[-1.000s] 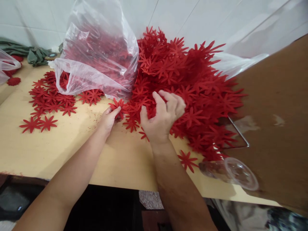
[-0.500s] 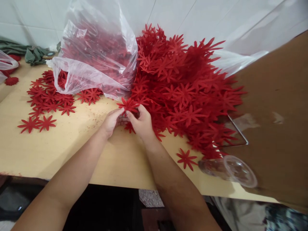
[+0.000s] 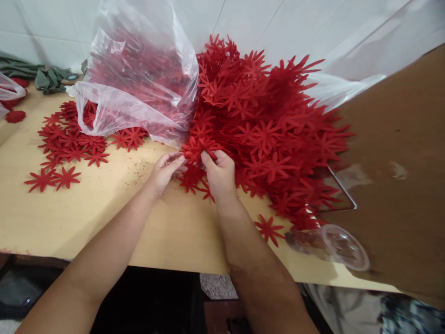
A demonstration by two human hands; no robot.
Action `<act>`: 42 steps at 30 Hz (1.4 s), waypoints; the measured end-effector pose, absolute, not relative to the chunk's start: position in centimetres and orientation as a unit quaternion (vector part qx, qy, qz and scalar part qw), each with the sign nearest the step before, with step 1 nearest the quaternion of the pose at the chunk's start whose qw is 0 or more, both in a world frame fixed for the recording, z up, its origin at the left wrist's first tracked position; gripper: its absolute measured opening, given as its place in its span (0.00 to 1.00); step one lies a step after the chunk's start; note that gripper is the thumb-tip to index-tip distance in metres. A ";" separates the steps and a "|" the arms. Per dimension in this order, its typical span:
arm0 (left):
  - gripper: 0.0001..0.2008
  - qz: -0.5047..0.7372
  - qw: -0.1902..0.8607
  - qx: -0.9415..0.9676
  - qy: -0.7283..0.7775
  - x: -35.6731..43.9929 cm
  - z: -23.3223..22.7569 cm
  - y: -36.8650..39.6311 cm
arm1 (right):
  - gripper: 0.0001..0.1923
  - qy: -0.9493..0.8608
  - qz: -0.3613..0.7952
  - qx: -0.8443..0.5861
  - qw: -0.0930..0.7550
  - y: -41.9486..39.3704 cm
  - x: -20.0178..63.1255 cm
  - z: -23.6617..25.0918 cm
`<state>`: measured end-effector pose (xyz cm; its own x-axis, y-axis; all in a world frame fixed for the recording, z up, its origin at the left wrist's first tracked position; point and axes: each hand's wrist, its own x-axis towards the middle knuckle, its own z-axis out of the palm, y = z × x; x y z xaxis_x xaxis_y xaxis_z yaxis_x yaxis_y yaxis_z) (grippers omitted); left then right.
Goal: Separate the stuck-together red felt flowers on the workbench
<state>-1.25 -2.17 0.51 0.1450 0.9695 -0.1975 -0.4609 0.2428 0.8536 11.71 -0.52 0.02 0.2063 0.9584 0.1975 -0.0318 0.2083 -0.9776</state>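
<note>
My right hand (image 3: 220, 174) pinches a red flower-shaped cutout (image 3: 200, 149) with thin petals between thumb and fingers, at the near edge of the big red heap. To its left my left hand (image 3: 167, 171) has its thumb and fingers apart, close to the cutout's left petals. Whether its fingertips touch a petal, I cannot tell. The heap of red flower cutouts (image 3: 264, 134) fills the space behind and to the right of my right hand. A few loose cutouts lie just under the hands, partly covered by them.
A clear plastic bag (image 3: 139, 88) full of red cutouts leans against the tiled wall. Smaller piles of cutouts (image 3: 69, 144) lie at left. A single cutout (image 3: 269, 229) and a clear plastic cup (image 3: 344, 248) lie near the front right edge, beside a brown cardboard panel (image 3: 396, 185).
My right hand has moved right with a cutout, away from my left hand. Both hands were together at one cutout before; my left hand has now loosened, staying nearly in place.
</note>
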 end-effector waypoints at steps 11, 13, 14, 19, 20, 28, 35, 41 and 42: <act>0.08 0.566 0.638 0.348 0.389 -1.2 -0.6 -1.5 | 0.14 -0.590 0.394 -0.468 0.526 -1.4 10.7 0.0; 0.08 0.553 0.636 0.366 0.395 -1.2 -0.6 -1.5 | 0.16 -0.582 0.408 -0.445 0.544 -1.3 10.6 0.0; 0.08 0.548 0.634 0.376 0.396 -1.2 -0.6 -1.5 | 0.17 -0.582 0.419 -0.436 0.544 -1.3 10.6 0.0; 0.08 0.540 0.618 0.394 0.414 -1.1 -0.5 -1.5 | 0.14 -0.586 0.450 -0.424 0.523 -1.0 11.2 0.1; 0.07 0.540 0.617 0.393 0.416 -1.1 -0.5 -1.5 | 0.13 -0.581 0.457 -0.424 0.524 -0.9 11.4 0.1; 0.09 0.543 0.609 0.407 0.411 -0.9 -0.6 -1.5 | 0.13 -0.545 0.460 -0.440 0.546 -0.7 11.3 -0.2; 0.05 0.536 0.589 0.412 0.442 -1.1 -0.7 -1.4 | 0.13 -0.468 0.421 -0.469 0.620 0.0 11.9 -0.6; 0.03 0.542 0.607 0.367 0.451 -1.1 -0.5 -1.4 | 0.15 -0.476 0.436 -0.465 0.606 -0.6 11.5 0.5; 0.03 0.542 0.609 0.360 0.453 -1.1 -0.4 -1.4 | 0.16 -0.488 0.432 -0.469 0.596 -0.8 11.4 0.7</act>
